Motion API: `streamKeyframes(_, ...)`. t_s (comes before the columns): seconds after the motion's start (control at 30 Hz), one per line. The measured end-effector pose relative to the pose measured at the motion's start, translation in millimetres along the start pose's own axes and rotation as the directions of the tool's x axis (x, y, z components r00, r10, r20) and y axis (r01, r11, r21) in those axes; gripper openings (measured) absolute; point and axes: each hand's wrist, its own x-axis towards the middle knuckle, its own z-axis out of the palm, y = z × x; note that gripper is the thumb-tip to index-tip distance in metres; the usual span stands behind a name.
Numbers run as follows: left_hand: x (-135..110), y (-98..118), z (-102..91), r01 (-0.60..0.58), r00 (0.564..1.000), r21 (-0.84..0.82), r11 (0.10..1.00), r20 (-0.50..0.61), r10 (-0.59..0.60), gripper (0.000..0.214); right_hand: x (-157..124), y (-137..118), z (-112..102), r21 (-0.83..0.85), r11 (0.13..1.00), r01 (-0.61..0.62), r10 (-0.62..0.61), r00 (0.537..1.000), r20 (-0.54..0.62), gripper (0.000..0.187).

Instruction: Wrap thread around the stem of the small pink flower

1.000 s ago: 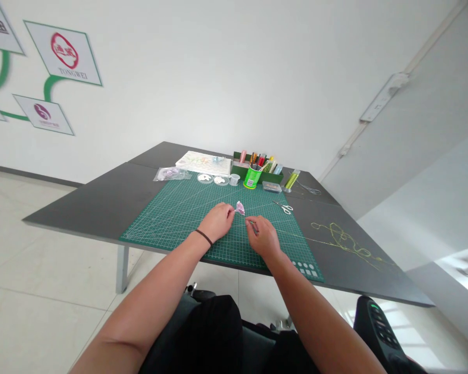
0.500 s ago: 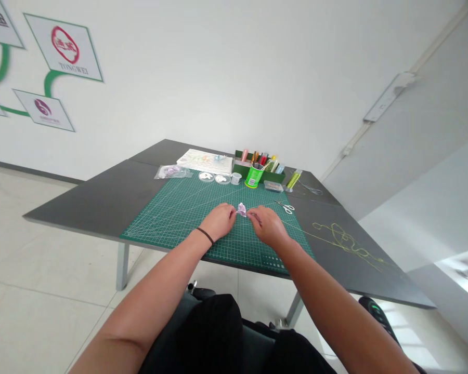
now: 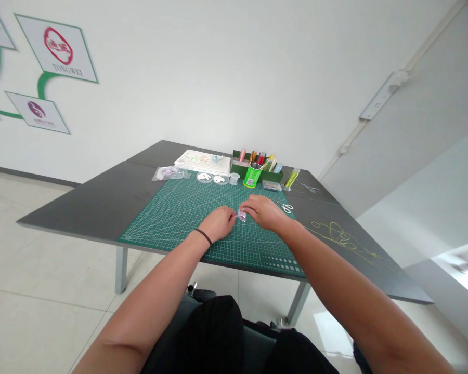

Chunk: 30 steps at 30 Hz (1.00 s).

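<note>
My left hand (image 3: 217,224) rests on the green cutting mat (image 3: 171,213), its fingers pinched on a small pink-purple piece (image 3: 241,215). My right hand (image 3: 264,211) comes in from the right, fingers closed on the same piece's other side. Both hands meet at the mat's middle. What else the right fingers hold, if anything, is hidden. A black band circles my left wrist.
Along the mat's far edge stand a green cup (image 3: 251,177) of pens, a green organiser tray (image 3: 276,176), small round dishes (image 3: 205,177), a clear bag (image 3: 170,173) and paper sheets (image 3: 205,161). Scissors (image 3: 285,208) lie right of my hands. Yellow-green cord (image 3: 341,239) trails over the dark table (image 3: 93,200).
My right hand moved forward and left, from near the mat's front up to the pink piece, and now pinches it opposite the left hand. The left hand has barely shifted.
</note>
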Motion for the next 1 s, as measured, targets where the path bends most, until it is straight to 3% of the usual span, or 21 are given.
streamKeyframes(0.67, 1.6, 2.3, 0.1, -0.111, 0.992, -0.094, 0.989, 0.055, 0.117, 0.021, 24.5, 14.3, -11.6, 0.119, 0.99, -0.069, 0.061, 0.995, 0.075, 0.019)
streamKeyframes(1.0, 1.5, 6.8, -3.8, -0.174, 0.982, -0.117, 0.978, 0.048, 0.181, 0.022, 20.6, 24.5, -5.3, 0.248, 0.927, -0.28, 0.254, 0.958, 0.132, 0.019)
